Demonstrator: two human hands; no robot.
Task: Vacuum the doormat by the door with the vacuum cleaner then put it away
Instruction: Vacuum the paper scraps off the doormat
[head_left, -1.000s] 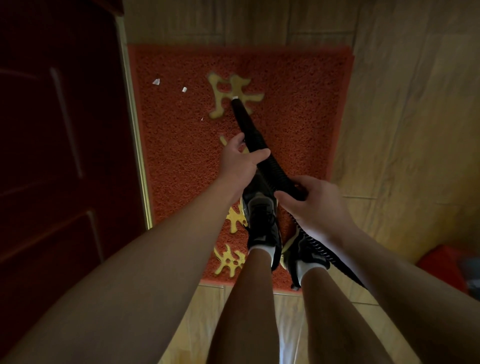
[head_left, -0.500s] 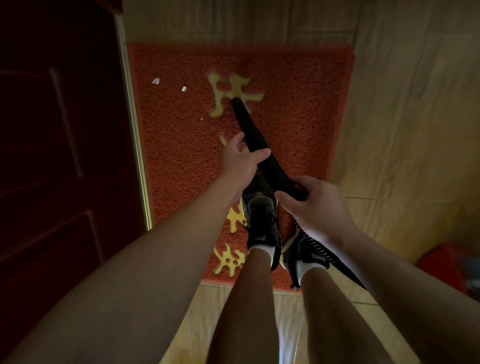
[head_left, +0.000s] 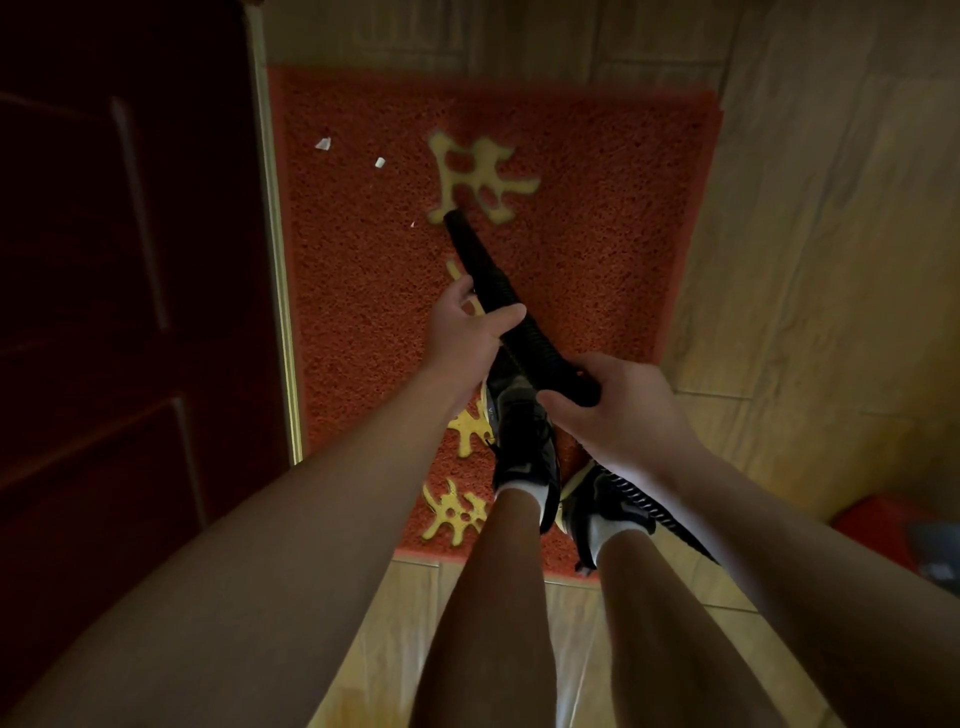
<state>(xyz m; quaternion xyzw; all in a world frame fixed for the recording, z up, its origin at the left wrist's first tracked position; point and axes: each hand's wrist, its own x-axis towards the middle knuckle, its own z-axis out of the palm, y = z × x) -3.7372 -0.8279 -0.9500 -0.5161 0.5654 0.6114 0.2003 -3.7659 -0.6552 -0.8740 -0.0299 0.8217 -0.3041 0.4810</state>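
Left hand (head_left: 467, 332) is gripping the black vacuum hose (head_left: 488, 283) partway along its smooth front section, with the thumb lying across the top and the fingers curling underneath. Right hand (head_left: 613, 410) is clasping the ribbed part of the same hose closer to the body, fingers wrapping round it. From there the hose is trailing back under the right forearm toward the lower right, where a red object (head_left: 878, 525) is sitting on the floor (head_left: 805, 260); whether that is the cleaner's body cannot be told.

The nozzle tip (head_left: 453, 217) is pointing down at the doormat (head_left: 597, 234), near its middle and at the lower left of a yellow character (head_left: 478, 176); actual contact cannot be confirmed. The person is standing on the mat's near edge in dark shoes (head_left: 524, 431).

Step in hand, as judged: the vacuuming pass is under way and unfinished. Two white scraps (head_left: 323, 144) (head_left: 380, 162) are lying near the far left corner, close to the edge along the door (head_left: 130, 260), and a tiny fleck (head_left: 412, 224) is lying just left of the tip. The next move is probably calling for a leftward sweep toward that corner, with both hands steering.

The mat is looking coarse and looped, orange-red with yellow characters, lying flat and square against the door's threshold strip (head_left: 275, 260).
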